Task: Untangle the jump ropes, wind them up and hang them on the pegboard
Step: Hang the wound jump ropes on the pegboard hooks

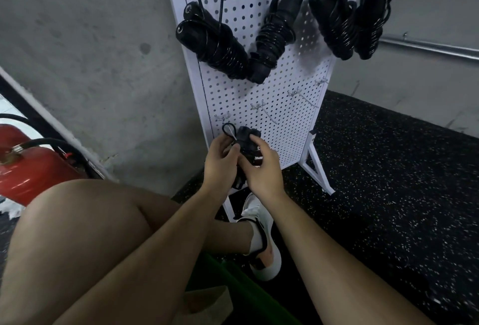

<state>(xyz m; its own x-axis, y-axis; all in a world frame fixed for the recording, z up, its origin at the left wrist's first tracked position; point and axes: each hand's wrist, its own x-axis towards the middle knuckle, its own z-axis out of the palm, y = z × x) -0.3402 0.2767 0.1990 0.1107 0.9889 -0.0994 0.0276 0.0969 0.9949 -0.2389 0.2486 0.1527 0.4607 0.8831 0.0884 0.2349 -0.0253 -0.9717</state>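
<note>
A white pegboard (272,122) stands on the dark floor against a concrete wall. Several wound black jump ropes hang from its upper hooks, among them one at the left (212,42), one in the middle (276,34) and one at the right (334,18). Low in front of the board, both hands hold another wound black jump rope (246,135). My left hand (220,161) grips its left side, just under a small cord loop (228,129) that sticks up. My right hand (261,166) curls round its right side. A bare metal hook (223,117) sits just above the loop.
More bare hooks (261,107) run up to the right across the board's lower half. A red fire extinguisher (31,164) lies at the left by the wall. My bent knee and white shoe (261,236) are below the hands. Speckled black rubber flooring (388,195) spreads right.
</note>
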